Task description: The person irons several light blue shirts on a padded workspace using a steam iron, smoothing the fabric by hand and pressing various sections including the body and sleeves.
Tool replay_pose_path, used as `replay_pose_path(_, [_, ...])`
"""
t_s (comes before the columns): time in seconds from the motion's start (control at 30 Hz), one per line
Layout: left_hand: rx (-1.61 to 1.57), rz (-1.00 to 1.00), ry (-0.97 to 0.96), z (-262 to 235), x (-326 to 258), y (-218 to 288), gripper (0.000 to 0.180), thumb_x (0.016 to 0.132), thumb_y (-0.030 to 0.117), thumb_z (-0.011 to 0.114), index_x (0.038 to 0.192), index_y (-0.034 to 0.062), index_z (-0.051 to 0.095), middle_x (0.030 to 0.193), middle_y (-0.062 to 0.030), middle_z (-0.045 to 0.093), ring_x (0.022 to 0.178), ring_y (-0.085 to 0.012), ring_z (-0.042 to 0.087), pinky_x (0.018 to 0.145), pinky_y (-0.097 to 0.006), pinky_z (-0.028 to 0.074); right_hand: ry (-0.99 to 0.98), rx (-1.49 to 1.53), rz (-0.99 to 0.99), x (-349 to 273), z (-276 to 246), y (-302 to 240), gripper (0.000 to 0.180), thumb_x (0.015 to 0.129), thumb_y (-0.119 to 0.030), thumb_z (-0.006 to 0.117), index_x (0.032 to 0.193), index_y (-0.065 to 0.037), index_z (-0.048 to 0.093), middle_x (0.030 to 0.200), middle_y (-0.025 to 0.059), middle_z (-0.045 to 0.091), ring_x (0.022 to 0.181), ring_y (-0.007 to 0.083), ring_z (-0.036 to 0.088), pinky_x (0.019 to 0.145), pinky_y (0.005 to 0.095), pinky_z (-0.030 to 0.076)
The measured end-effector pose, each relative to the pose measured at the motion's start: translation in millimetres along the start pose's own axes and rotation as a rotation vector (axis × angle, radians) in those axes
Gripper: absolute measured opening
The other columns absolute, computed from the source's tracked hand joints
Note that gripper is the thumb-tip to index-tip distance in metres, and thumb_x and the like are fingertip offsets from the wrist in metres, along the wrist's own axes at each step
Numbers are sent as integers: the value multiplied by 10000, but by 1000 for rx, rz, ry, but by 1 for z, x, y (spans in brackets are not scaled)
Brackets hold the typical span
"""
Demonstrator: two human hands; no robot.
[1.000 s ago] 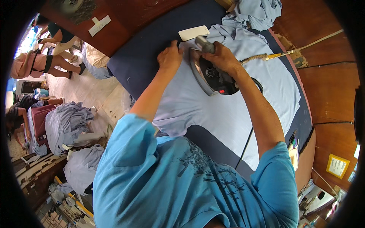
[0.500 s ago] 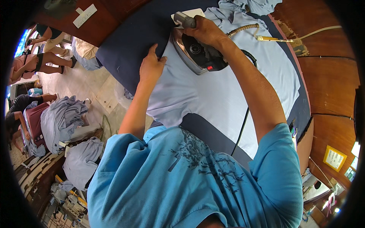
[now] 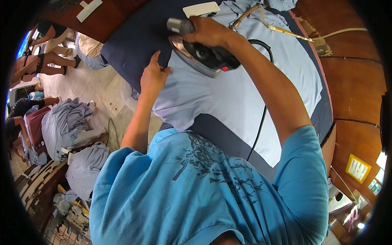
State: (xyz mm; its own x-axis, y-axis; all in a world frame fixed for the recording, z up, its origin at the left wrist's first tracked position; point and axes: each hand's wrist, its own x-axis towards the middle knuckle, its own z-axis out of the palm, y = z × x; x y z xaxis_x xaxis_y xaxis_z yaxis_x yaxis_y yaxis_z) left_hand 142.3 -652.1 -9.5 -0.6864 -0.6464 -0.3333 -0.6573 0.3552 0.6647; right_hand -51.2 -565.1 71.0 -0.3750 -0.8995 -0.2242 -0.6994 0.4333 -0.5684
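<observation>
My right hand (image 3: 207, 32) is closed round the handle of a black and silver iron (image 3: 202, 55) with a small red light. The iron is on the left part of a pale blue garment (image 3: 253, 92), its front reaching the dark blue cloth of the ironing table (image 3: 132, 43). To the left of it, my left hand (image 3: 153, 78) touches the garment's left edge, index finger and thumb stretched apart. A black cord (image 3: 261, 126) runs across the garment under my right forearm, and a ribbed brown hose (image 3: 247, 16) lies beyond my wrist.
A flat white plate (image 3: 201, 9) lies at the far side of the table. More pale blue cloth (image 3: 281, 4) is bunched at the far right. Wooden panels (image 3: 355, 85) stand to the right. On the left are garment heaps (image 3: 65, 126) and other people at work.
The iron and my right hand have moved left, over the garment's left edge. My left hand has shifted slightly left and down with that edge. The hose has swung left.
</observation>
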Motion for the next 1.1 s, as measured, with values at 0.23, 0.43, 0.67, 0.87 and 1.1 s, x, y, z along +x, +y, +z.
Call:
replay_pose_path(0.23, [-22, 17, 55, 5, 0, -12, 642, 746, 185, 677, 1323, 125, 401, 827, -100, 665, 814, -271, 635, 719, -371, 474, -79, -13, -183, -16, 9, -4, 463, 696, -308, 623, 1009, 24, 545, 885, 186, 622, 800, 284, 618, 729, 356, 479])
replay_pose_path(0.43, [10, 81, 96, 8, 1, -12, 605, 757, 205, 656, 1309, 133, 417, 844, -96, 665, 820, -283, 632, 720, -389, 472, -28, 54, 87, -48, -3, 0, 504, 722, -338, 601, 1046, 39, 525, 903, 202, 612, 831, 289, 614, 737, 353, 473])
replay_pose_path(0.67, [181, 52, 174, 16, -6, 0, 533, 807, 297, 559, 1301, 144, 427, 873, -130, 663, 851, -320, 631, 739, -424, 481, 39, 148, 300, -186, 30, 14, 503, 722, -345, 628, 1009, 49, 502, 867, 250, 598, 824, 337, 599, 728, 386, 451])
replay_pose_path(0.87, [342, 144, 277, 31, -2, -2, 475, 807, 329, 529, 1242, 143, 489, 899, -198, 651, 859, -360, 628, 739, -452, 486, 228, 234, 517, -278, 43, 27, 467, 705, -327, 630, 984, 32, 522, 778, 242, 606, 745, 352, 613, 695, 403, 467])
replay_pose_path(1.1, [374, 244, 220, 15, 27, 7, 401, 805, 354, 513, 1124, 123, 586, 983, -168, 637, 945, -341, 605, 784, -460, 474, 385, 104, 687, -304, 43, 45, 498, 712, -406, 628, 976, 12, 572, 801, 205, 642, 759, 337, 638, 691, 400, 479])
